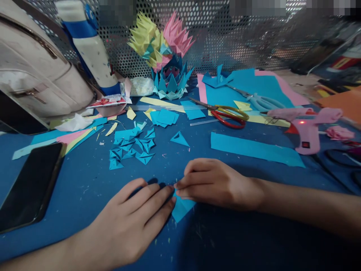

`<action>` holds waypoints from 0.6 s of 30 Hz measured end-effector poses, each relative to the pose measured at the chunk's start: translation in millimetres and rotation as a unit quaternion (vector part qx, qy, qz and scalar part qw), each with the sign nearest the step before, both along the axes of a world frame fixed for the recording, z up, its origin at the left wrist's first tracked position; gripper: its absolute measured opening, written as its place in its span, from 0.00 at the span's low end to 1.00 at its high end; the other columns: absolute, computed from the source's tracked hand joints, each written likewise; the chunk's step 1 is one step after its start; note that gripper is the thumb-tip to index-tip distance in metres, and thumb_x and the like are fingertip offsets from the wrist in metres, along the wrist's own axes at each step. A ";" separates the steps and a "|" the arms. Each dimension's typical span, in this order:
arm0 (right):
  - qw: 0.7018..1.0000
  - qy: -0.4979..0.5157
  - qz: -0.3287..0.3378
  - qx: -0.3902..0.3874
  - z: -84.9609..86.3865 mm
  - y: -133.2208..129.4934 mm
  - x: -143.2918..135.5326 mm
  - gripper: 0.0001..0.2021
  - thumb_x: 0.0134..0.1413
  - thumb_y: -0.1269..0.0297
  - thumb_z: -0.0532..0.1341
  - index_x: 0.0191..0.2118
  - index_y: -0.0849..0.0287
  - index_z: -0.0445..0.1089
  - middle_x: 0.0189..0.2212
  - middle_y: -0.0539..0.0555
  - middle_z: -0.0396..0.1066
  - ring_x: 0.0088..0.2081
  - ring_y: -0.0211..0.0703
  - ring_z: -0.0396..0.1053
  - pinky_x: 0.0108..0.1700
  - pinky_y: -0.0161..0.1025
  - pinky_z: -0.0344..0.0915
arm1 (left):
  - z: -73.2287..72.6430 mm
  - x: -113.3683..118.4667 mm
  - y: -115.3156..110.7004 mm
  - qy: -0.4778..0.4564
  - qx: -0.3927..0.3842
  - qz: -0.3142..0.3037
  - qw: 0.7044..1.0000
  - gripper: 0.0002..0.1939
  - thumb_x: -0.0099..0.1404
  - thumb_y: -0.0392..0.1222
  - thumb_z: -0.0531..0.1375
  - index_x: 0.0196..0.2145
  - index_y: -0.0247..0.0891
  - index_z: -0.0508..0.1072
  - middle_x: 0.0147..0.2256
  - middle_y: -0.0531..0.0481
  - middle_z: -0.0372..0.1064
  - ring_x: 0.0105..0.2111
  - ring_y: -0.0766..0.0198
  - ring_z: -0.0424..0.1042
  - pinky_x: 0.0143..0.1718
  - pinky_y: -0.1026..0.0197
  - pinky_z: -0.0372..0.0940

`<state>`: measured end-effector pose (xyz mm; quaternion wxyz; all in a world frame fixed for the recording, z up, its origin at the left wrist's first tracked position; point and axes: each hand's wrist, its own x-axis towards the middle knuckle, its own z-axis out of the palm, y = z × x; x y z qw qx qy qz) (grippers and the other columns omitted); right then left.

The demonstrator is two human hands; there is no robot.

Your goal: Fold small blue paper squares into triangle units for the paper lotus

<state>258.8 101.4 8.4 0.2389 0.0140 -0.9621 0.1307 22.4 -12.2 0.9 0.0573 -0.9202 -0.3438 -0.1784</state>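
A small piece of blue paper (182,209) lies on the dark blue table in front of me, part of it covered by fingers. My left hand (141,220) comes in from the lower left, thumb and forefinger tips pressed at the paper's left edge. From the right, my right hand (217,184) pinches the paper's upper part with curled fingers. Just beyond the hands lies a folded blue triangle (180,139). To its left is a cluster of folded blue paper pieces (132,145), with a stack of blue paper squares (164,117) behind.
A blue paper strip (254,148) and a pink glue gun (307,126) with a lit light lie right. Scissors (228,114) and pliers (262,101) rest farther back. Paper flowers (169,79) stand by the perforated metal panel. A phone (34,184) and bottle (91,49) are left.
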 end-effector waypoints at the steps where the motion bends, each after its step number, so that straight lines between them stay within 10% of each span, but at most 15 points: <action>1: 1.000 -0.002 0.001 0.003 -0.4 0.3 -0.2 0.10 0.68 0.72 0.55 0.36 0.63 0.72 0.40 0.52 0.77 0.38 0.35 0.69 0.46 0.38 0.70 | 0.0 -0.1 -0.2 0.004 -0.002 0.000 1.000 0.19 0.77 0.36 0.45 0.53 0.36 0.74 0.55 0.45 0.71 0.52 0.58 0.66 0.62 0.53 0.45; 18: 0.998 -0.036 -0.031 0.043 -1.6 -0.1 1.0 0.09 0.68 0.67 0.56 0.38 0.60 0.72 0.44 0.52 0.75 0.41 0.39 0.68 0.50 0.40 0.66 | -1.8 0.7 -1.7 0.023 0.008 0.000 1.000 0.18 0.76 0.34 0.47 0.55 0.36 0.72 0.52 0.43 0.72 0.51 0.55 0.66 0.58 0.51 0.49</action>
